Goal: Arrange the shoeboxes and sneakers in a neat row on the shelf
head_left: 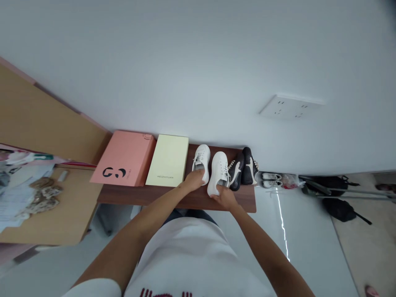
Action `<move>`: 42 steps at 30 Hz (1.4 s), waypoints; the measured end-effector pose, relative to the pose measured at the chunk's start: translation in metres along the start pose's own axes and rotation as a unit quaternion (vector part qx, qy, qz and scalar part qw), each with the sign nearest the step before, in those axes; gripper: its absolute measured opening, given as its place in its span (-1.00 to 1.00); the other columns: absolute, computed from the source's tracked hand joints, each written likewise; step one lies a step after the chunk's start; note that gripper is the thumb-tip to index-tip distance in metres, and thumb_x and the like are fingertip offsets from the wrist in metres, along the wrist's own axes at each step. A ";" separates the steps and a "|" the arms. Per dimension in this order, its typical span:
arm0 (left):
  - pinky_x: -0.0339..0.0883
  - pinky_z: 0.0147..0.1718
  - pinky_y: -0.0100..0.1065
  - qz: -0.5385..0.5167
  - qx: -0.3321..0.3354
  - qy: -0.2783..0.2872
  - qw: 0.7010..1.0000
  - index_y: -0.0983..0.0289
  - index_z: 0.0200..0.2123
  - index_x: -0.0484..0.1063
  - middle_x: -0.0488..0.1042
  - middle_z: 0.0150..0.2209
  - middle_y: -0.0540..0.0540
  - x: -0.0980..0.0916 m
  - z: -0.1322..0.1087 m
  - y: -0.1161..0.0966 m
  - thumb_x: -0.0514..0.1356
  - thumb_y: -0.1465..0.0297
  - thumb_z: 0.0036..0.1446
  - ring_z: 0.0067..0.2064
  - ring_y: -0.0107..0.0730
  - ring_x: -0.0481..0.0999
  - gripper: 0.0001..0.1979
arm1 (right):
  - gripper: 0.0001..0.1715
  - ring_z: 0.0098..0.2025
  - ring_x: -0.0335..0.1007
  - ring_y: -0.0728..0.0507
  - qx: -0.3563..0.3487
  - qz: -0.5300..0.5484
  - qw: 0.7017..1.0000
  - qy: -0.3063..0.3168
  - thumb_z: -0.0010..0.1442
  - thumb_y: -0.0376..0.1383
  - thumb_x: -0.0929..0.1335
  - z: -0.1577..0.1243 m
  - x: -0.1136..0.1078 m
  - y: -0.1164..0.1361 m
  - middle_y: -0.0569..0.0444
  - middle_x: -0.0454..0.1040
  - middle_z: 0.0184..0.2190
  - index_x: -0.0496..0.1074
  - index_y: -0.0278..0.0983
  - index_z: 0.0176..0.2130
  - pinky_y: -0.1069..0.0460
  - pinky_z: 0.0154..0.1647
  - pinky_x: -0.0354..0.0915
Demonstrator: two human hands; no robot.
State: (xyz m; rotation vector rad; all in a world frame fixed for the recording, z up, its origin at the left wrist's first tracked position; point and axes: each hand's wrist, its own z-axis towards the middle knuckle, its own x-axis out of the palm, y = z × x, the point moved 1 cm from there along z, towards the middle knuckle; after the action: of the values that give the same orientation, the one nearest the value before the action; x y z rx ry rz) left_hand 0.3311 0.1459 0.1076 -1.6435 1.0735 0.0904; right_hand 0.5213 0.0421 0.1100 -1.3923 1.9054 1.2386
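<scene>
Two white lace-up sneakers point toward the wall over a dark brown wooden shelf top. My left hand (pixel 195 179) grips the heel end of the left sneaker (pixel 202 155). At the heel of the right sneaker (pixel 219 169), my right hand (pixel 225 198) is closed, with the thumb by the opening. The right sneaker sits a little nearer to me than the left one. Just right of it stands a pair of dark brown and cream shoes (pixel 247 167). Left of the sneakers lies a pale yellow shoe box (pixel 168 159), beside a pink shoe box (pixel 126 154).
The brown shelf top (pixel 229 204) stands against a white wall with a socket plate (pixel 291 107). At left is a tan desk (pixel 69 210) with papers and hair scrunchies (pixel 45 198). On the floor at right are grey-white shoes (pixel 271 180) and a black bag (pixel 338 209).
</scene>
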 end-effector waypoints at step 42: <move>0.29 0.07 -0.06 0.318 0.038 -0.007 0.947 0.39 0.03 0.34 0.47 -0.02 0.40 0.017 -0.004 -0.015 0.08 0.44 0.30 0.08 0.07 0.46 -0.74 | -0.72 0.05 0.39 -0.27 -0.089 0.014 0.985 -0.146 0.30 -0.27 0.31 0.043 -0.018 -0.011 -0.15 0.51 -0.05 0.46 -0.30 -0.02 -0.11 0.13 0.25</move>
State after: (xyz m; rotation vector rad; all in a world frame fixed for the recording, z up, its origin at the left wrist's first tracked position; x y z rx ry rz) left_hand 0.3494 0.1319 0.1109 -1.1711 1.5415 0.4743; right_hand 0.5325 0.0877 0.0989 -1.1916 1.6518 1.5643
